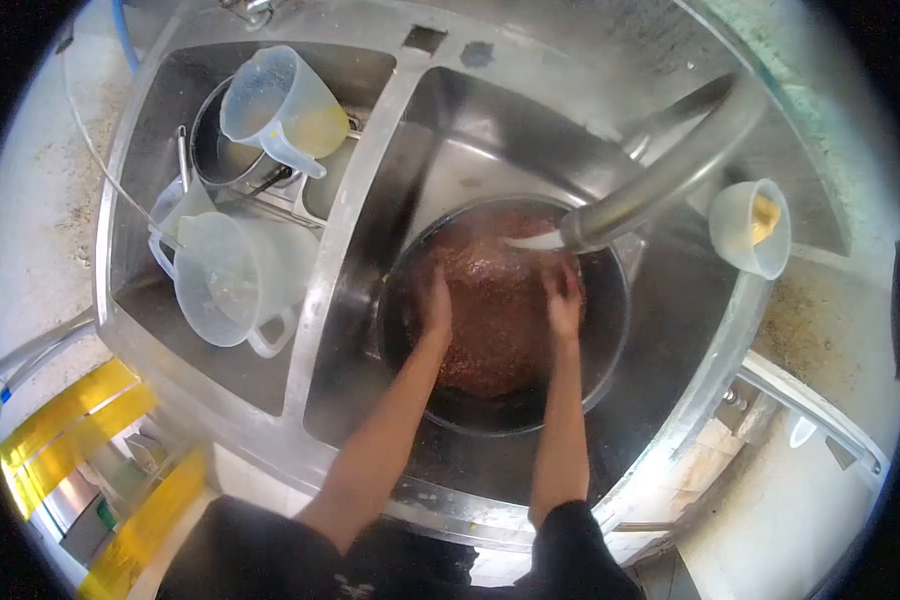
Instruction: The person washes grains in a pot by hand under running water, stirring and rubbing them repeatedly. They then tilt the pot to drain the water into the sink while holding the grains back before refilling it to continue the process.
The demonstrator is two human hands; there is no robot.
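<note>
A wide dark round pot (610,370) sits in the right basin of the sink, holding a reddish-brown mass of small grains or beans (490,345) that glistens wet. Water (537,241) runs into it from a thick metal tap (660,180). At the left side of the mass is my left hand (436,305), fingers stretched out and slightly blurred. Opposite it, my right hand (563,300) has its fingers apart, just below the tap's mouth. Both hands touch the mass, and neither grips anything.
The left basin holds clear plastic measuring jugs (220,280), another jug with yellowish contents (285,100) and a dark pan (210,140). A white bowl with something yellow (735,235) stands on the right rim. A metal divider (345,230) separates the basins.
</note>
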